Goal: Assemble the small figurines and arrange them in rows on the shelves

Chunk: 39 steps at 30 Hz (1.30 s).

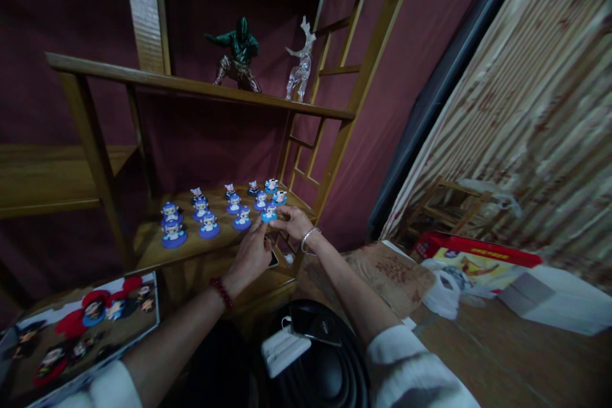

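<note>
Several small figurines on round blue bases (209,225) stand in loose rows on a wooden shelf (157,248). My right hand (292,223), with a silver bangle on its wrist, has its fingertips pinched on one blue-based figurine (269,211) at the front of the group. My left hand (248,256), wearing a red beaded bracelet, lies just below that figurine with its fingertips beside the base. Whether those fingers touch it is hidden. A black phone (273,259) shows partly under the left hand's edge.
A green figure (236,54) and a clear deer statuette (301,64) stand on the shelf above. A printed board with characters (79,338) lies lower left. Below my arms sits a round black object (325,376). A red and yellow box (473,261) sits right.
</note>
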Available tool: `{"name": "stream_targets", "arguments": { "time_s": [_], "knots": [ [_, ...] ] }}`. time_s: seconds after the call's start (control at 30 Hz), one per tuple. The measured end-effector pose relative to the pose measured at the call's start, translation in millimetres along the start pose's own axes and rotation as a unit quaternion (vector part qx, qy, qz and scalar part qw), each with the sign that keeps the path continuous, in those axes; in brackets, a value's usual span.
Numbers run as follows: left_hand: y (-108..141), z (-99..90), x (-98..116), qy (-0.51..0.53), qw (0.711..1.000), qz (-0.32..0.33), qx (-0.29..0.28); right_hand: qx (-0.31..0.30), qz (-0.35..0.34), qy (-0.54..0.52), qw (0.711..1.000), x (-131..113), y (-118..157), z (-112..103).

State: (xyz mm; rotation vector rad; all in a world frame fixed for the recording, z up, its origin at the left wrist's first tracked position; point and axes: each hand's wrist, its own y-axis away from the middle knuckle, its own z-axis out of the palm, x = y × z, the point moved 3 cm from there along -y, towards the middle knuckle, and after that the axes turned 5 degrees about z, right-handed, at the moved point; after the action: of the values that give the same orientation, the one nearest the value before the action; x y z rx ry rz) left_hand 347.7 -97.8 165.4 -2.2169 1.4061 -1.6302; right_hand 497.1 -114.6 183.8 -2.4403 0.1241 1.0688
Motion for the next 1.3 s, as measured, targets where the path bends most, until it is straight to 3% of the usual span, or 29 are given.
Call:
{"name": "stream_targets", "arguments": {
  "time_s": [0.5,0.7,0.87,1.07,1.3],
  "knots": [
    [-2,3.3,-4,-0.061,0.998,0.010,-0.010,-0.006,0.042,0.010,0.999,9,-5,-1],
    [0,4.0,-4,-0.080,0.996,0.021,-0.018,-0.053,0.081,-0.118,0.988,12,-4,-8],
    [1,7.5,-7,-0.090,0.996,0.020,-0.017,-0.013,0.075,-0.162,0.984,8,-19,-32],
    [2,6.2,-4,-0.109,0.994,0.001,-0.023,-0.029,0.047,-0.121,0.991,-9,-54,-34],
    [2,7.1,-12,-0.109,0.993,0.012,-0.033,-0.077,0.046,0.053,0.995,-21,-83,-19]
  ]
}}
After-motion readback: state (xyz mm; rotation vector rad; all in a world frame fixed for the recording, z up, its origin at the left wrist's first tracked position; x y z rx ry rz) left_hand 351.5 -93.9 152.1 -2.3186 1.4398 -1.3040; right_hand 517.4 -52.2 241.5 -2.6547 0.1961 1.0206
